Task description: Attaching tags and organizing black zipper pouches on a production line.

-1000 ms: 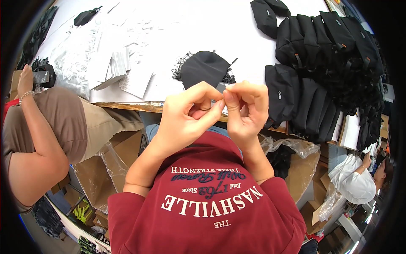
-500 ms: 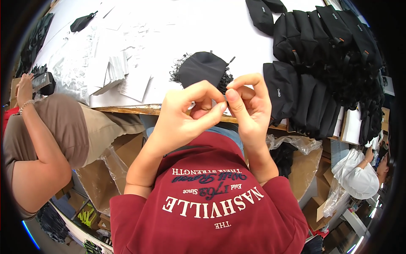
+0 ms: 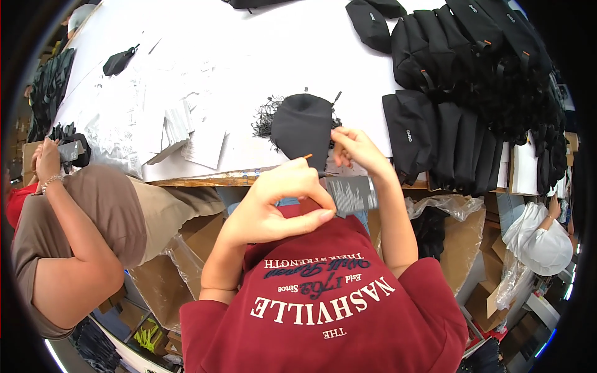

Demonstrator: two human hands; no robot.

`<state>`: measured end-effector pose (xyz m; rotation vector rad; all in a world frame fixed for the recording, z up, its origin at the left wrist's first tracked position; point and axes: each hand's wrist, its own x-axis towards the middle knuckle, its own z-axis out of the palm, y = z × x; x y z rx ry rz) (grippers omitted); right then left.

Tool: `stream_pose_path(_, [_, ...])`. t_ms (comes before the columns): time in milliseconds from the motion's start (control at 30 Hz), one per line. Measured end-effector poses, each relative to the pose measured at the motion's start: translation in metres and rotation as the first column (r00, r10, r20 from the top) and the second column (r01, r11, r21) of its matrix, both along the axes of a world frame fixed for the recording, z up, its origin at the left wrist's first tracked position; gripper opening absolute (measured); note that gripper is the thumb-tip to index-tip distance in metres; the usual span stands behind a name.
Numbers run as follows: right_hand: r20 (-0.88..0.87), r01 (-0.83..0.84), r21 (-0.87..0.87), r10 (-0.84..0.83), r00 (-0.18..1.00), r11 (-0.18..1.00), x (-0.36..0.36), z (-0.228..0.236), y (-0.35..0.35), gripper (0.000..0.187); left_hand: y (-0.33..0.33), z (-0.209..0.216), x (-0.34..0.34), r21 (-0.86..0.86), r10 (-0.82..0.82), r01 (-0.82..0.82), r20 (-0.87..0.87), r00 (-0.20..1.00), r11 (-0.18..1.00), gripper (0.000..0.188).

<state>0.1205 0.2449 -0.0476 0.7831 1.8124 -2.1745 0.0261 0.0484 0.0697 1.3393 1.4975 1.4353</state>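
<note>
A small black fabric pouch [image 3: 303, 124] lies at the table's near edge, with a bundle of thin black strings [image 3: 266, 118] spreading from under it. My left hand [image 3: 283, 202] is in front of the pouch, thumb and forefinger pinched at the lower corner of a dark grey printed card tag [image 3: 353, 194]. That tag tilts across in front of my right forearm. My right hand [image 3: 357, 149] reaches to the pouch's right side, fingertips together beside the strings there. What those fingertips hold, if anything, is too small to see.
Rows of black pouches [image 3: 429, 50] fill the table's right side. White papers [image 3: 171, 127] and clear plastic bags [image 3: 112, 149] lie left, below another small black pouch [image 3: 118, 61]. A co-worker [image 3: 81, 230] sits close on my left. Cardboard boxes [image 3: 457, 239] stand below the table.
My hands, pinched together before, have parted. The left has come down toward me with the grey tag now showing; the right has gone to the pouch's right side. The whole view has shifted slightly.
</note>
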Motion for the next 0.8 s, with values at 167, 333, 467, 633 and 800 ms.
stream_pose_path(167, [-0.118,0.169,-0.182,-0.192,0.974,0.969,-0.009,0.005,-0.025,0.025,-0.004,0.003,-0.005,-0.006,-0.144,0.145,0.051,0.988,0.989,0.005])
stream_pose_path(333, [-0.262,-0.012,0.607,0.215,0.941,0.795,-0.004,0.083,-0.017,0.019,-0.007,0.005,-0.024,0.13,0.357,-0.352,-0.596,0.719,0.927,0.028])
stream_pose_path(467, [-0.211,-0.103,0.661,0.316,0.925,0.743,-0.004,0.129,-0.027,0.016,-0.009,-0.006,-0.028,0.155,0.268,-0.273,-0.854,0.446,0.949,0.024])
stream_pose_path(633, [-0.292,-0.062,0.678,0.346,0.892,0.732,-0.003,0.133,-0.037,0.015,-0.016,-0.006,-0.033,0.219,0.269,-0.181,-0.904,0.331,0.959,0.017])
stream_pose_path(800, [-0.333,-0.028,0.67,0.334,0.882,0.742,-0.003,0.124,-0.042,0.014,-0.017,-0.008,-0.033,0.222,0.24,-0.092,-0.869,0.433,0.971,0.022])
